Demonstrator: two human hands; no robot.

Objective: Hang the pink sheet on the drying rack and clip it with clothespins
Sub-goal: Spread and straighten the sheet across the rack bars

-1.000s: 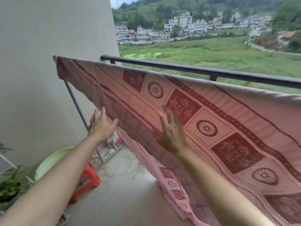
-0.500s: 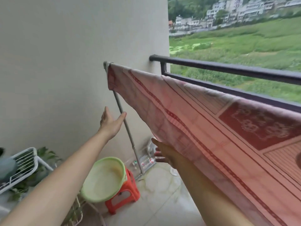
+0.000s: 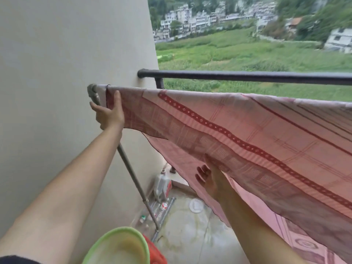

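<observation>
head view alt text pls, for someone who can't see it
A pink sheet hangs over the top bar of a drying rack beside a pale wall. The left hand lies flat on the sheet's end by the wall, and the right hand reaches open under its lower edge. Behind are a dark railing and green fields.

a plain pale wall (image 3: 57, 54) fills the left side, evenly lit by soft daylight. a dark metal railing (image 3: 247, 76) runs from it along the balcony's outer edge. beyond lie a green field (image 3: 247, 54) and pale buildings (image 3: 190, 18) below wooded slopes. on the stained concrete floor (image 3: 190, 235), a green basin (image 3: 118, 246) sits on a red stool (image 3: 156, 254); a white jug (image 3: 162, 185) stands near the wall.
</observation>
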